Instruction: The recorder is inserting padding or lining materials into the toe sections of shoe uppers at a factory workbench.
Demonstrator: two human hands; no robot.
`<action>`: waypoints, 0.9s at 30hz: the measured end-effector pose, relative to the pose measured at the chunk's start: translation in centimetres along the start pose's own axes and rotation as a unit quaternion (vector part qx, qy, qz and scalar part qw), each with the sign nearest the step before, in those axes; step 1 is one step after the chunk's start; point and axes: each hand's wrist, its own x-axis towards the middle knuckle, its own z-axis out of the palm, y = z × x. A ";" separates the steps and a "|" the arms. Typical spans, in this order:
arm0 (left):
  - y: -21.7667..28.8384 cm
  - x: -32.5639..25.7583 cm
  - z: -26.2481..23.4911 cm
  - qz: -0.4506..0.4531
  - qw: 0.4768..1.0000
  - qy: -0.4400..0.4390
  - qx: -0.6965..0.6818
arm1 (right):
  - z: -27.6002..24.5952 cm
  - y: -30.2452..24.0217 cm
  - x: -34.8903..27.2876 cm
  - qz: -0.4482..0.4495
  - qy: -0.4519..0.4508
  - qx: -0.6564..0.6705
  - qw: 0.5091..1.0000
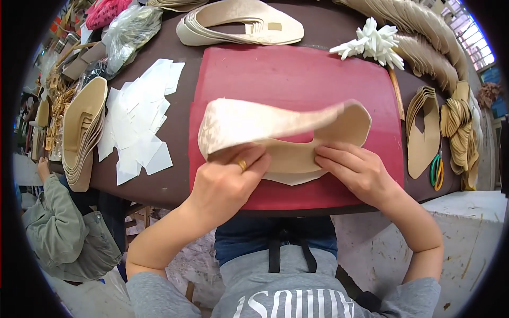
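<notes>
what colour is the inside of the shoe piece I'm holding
The shoe piece is tan inside, best seen in the head view.

Shoe upper (238,124): cream w/ mottled ptn, beige inside; mat (286,74) dk red; tbl (180,132) dk brn.

Light is bright, the window (475,40) glares, the beige piece (241,123) blurs slightly, and outer edges curve.

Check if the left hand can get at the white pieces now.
Probably yes: nothing visible stands between the left hand and the white pieces, though it is occupied at the patterned piece.
</notes>
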 end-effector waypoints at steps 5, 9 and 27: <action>-0.6 -0.8 -0.1 0.091 0.995 0.002 0.028 | 1.1 -0.9 -1.4 -0.021 -0.028 -0.025 0.999; -0.1 -1.6 -1.6 0.086 0.987 -0.103 0.089 | 1.5 -2.9 -1.4 -0.014 -0.054 0.027 0.998; -4.6 -0.9 -3.0 0.235 0.943 0.140 0.190 | 4.6 -2.0 7.6 0.058 -0.032 0.241 0.968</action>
